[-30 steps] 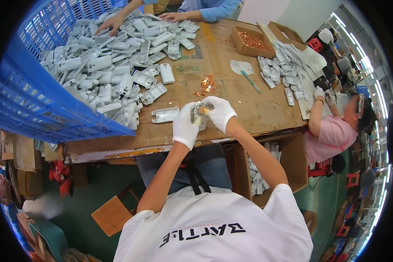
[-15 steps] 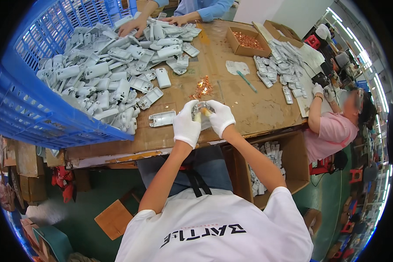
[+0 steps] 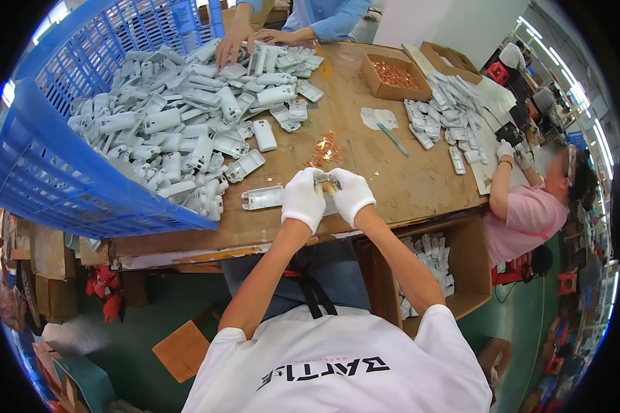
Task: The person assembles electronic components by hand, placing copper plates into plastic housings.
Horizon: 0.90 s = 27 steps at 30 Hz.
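Left hand: white knitted glove, fingers curled inward, gripping the left side of a small grey housing. Right hand: matching glove, fingers bent, gripping the opposite side; the two thumbs nearly meet at the near edge.

Held housing: one, plastic, located between both hands above the near part of the brown-covered table; upper end exposed, showing a recessed, detailed surface with darker patches; remainder concealed by the gloves, fine detail too small to read.

Loose shell: one, pale grey, elongated, hollow face up, lying just left of the left hand. Copper-coloured pieces: small shiny pile, directly beyond the hands. Heap of similar housings: light grey, jumbled, spilling from a blue basket at left.
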{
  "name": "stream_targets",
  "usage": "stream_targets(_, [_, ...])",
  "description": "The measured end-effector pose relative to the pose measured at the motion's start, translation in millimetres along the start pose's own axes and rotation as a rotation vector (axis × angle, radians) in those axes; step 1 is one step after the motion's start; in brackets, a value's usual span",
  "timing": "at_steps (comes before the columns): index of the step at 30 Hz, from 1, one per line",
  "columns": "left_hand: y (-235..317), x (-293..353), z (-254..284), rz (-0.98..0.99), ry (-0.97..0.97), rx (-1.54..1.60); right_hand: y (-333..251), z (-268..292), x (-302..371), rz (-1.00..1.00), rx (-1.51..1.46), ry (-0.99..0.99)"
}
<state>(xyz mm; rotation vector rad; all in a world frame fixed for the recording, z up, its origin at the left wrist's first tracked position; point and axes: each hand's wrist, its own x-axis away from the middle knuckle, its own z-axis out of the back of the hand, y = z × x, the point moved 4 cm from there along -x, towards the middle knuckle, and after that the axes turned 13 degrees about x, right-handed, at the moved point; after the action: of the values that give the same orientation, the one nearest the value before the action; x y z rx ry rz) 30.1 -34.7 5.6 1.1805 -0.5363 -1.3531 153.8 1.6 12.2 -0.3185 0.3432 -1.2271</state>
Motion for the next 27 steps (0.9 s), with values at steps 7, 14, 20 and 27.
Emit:
stream_targets(7, [-4.3,-25.7,-7.8,-0.016,-0.089,-0.008,0.5,-4.4,-3.6,0.001,0.082,0.111])
stream_targets(14, [-14.5,-51.0,-1.5,-0.107,-0.238,-0.019,25.9,-2.0,-31.8,-0.035,0.008,0.053])
stream_targets(20, [-28.7,-126.7,40.1,0.409,-0.084,-0.808,191.5,155.4,-140.6,-0.361,0.579,0.095])
stream_targets(27, [-99.6,-159.8,22.7,0.52,0.09,-0.872,114.4,63.3,-119.9,0.378,0.272,0.365])
